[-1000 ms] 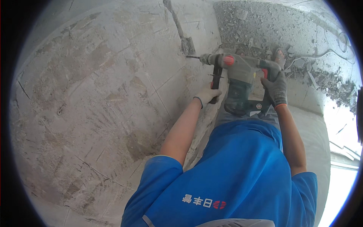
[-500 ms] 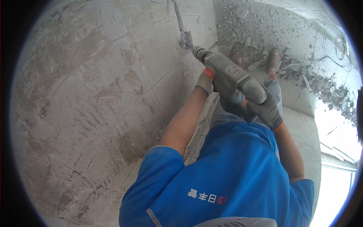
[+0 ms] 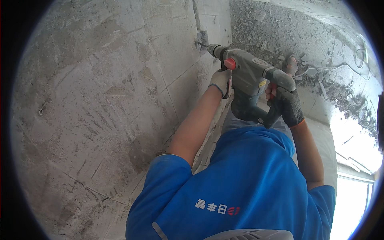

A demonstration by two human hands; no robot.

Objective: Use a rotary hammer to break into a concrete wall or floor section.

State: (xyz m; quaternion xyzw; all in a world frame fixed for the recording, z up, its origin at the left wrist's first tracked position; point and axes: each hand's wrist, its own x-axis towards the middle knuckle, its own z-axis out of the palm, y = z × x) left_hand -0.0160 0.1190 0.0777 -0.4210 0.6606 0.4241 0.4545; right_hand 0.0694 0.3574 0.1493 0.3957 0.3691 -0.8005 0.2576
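A grey-green rotary hammer drill [image 3: 250, 76] with a red knob points up and left at the wall. Its bit [image 3: 203, 45] reaches a dark square recess [image 3: 203, 38] in the concrete wall; how deep it goes in I cannot tell. My left hand [image 3: 221, 80], in a pale glove, is closed around the side handle below the chuck. Wrapped round the rear handle is my right hand [image 3: 289, 105], in a dark grey glove with an orange cuff and bare fingertips.
A narrow groove [image 3: 195, 14] runs up the wall [image 3: 108, 96] from the recess. Rubble [image 3: 264, 34] lies on the floor ahead, around my foot [image 3: 292, 65]. A pale cable [image 3: 330, 69] crosses it at right. Bright light comes from an opening [image 3: 352, 204] at lower right.
The drill has swung to a flatter angle, its rear moving right, and its body side now shows. Its bit has come into view at the recess. Both hands keep their grip.
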